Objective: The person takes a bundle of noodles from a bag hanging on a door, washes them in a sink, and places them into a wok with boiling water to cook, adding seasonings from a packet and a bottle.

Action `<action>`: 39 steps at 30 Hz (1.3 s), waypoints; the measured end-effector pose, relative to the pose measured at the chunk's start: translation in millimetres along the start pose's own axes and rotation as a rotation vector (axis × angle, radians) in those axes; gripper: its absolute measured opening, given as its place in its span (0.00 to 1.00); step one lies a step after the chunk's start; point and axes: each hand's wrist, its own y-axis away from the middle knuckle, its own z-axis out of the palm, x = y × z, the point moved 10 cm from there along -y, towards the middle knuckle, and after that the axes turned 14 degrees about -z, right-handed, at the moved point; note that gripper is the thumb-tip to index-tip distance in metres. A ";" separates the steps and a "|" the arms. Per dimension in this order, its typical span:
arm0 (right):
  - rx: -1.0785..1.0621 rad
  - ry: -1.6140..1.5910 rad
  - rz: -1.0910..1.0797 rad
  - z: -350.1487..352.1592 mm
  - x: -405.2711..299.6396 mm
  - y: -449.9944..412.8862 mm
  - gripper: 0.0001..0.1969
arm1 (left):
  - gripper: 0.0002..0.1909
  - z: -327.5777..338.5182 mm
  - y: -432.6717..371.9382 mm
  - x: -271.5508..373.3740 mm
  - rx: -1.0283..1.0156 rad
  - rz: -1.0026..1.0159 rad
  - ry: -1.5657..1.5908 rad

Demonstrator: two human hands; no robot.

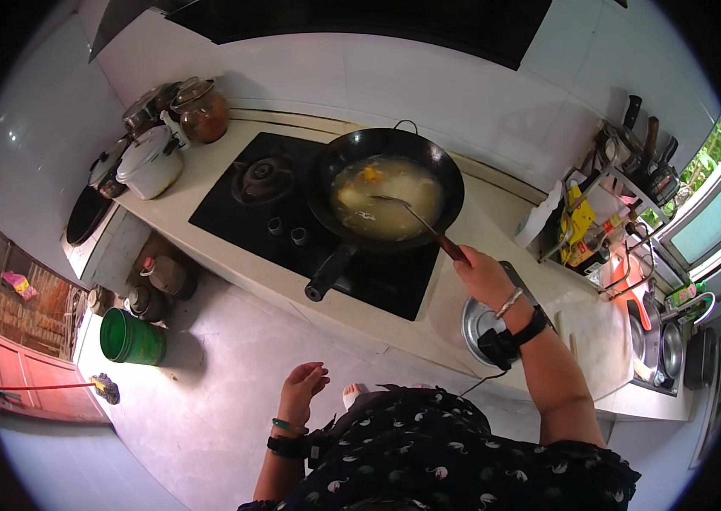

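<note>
My right hand [487, 281] grips the brown handle of a metal cooking spatula or ladle [421, 220]. Its head dips into cloudy yellowish liquid [392, 185], where orange-yellow pieces [370, 174] float near the far side. The liquid is in a dark wok [443, 156] on the right side of a black two-burner gas hob [239, 220]. The wok's black handle [328, 274] points toward me. Low in front of my body, over the floor, my left hand [303, 386] hangs with loosely bent fingers and nothing in it.
A metal bowl [476, 332] lies beneath my right wrist. Lidded pots [151, 163] and a jar [204, 118] line the left counter. At right are a rack of bottles and knives [596, 236] and a sink [654, 377]. A green bucket [133, 336] stands on the floor.
</note>
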 end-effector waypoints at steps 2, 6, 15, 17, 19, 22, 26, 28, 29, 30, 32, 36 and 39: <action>-0.003 -0.004 0.009 -13.6 -4.8 10.1 0.16 | 0.11 4.5 -3.4 0.7 -0.018 0.000 -0.017; 0.009 -0.122 -0.024 -41.1 -23.8 26.2 0.18 | 0.11 12.7 -7.6 2.7 -0.042 -0.005 -0.033; -0.023 -0.132 -0.070 -30.3 -33.5 26.4 0.18 | 0.11 20.2 -14.4 10.4 -0.070 0.000 -0.048; 0.034 -0.070 -0.080 -22.2 -19.8 23.3 0.17 | 0.11 20.5 -13.5 12.9 -0.070 0.008 -0.056; 0.089 -0.010 -0.095 -19.9 -15.0 18.2 0.17 | 0.11 15.5 -12.2 14.0 -0.035 -0.001 -0.070; 0.086 0.081 -0.053 -13.0 -7.2 9.8 0.16 | 0.11 8.1 -14.4 12.2 -0.035 -0.003 -0.033; 0.180 0.136 -0.095 -14.2 -2.3 1.2 0.17 | 0.11 3.4 -12.6 14.5 -0.012 -0.006 -0.022; 0.191 0.156 -0.094 -15.0 -0.8 -2.0 0.17 | 0.11 3.0 -12.0 16.2 -0.007 -0.006 -0.013; 0.210 0.157 -0.108 -16.9 -1.7 -3.5 0.17 | 0.11 2.2 -12.8 16.7 -0.005 -0.005 -0.011; 0.230 0.158 -0.121 -19.0 -2.4 -4.4 0.16 | 0.11 1.7 -13.9 17.0 -0.005 -0.002 -0.017; 0.233 0.162 -0.126 -18.6 0.2 -9.4 0.16 | 0.11 1.4 -15.2 17.6 -0.006 0.001 -0.023; 0.289 0.141 -0.131 -18.0 7.2 -16.9 0.15 | 0.11 5.2 -17.0 20.6 -0.025 0.014 -0.023; 0.312 -0.008 -0.039 -24.4 8.5 -16.3 0.14 | 0.11 6.5 -18.2 23.7 -0.031 0.015 -0.025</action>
